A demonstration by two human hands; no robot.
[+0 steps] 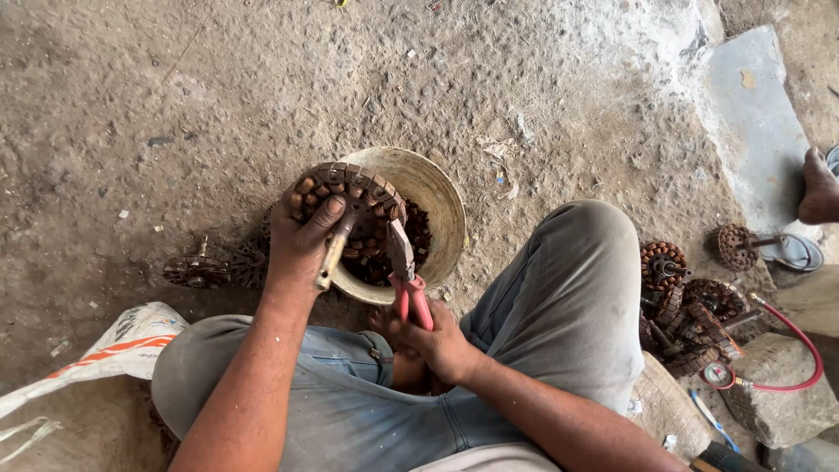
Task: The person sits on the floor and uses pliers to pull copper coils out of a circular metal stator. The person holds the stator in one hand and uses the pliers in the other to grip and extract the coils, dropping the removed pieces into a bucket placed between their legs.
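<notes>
Setting: rough scrap-stripping workshop, work done seated on bare dirt floor (218,79). Evidence: bucket (437,205) holding bits of rusty metal; worn motor cores (686,310) piled right of bucket, more cores (214,267) left of it; pressure gauge (718,375) on red hose (800,341) beside the right pile; woven sack (105,350) lower left of bucket.

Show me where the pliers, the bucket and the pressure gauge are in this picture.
pliers (411,293): head view, on the red handles above the right hand.
bucket (441,197): head view, on the pale inner wall.
pressure gauge (717,375): head view, on the round dial face.
</notes>
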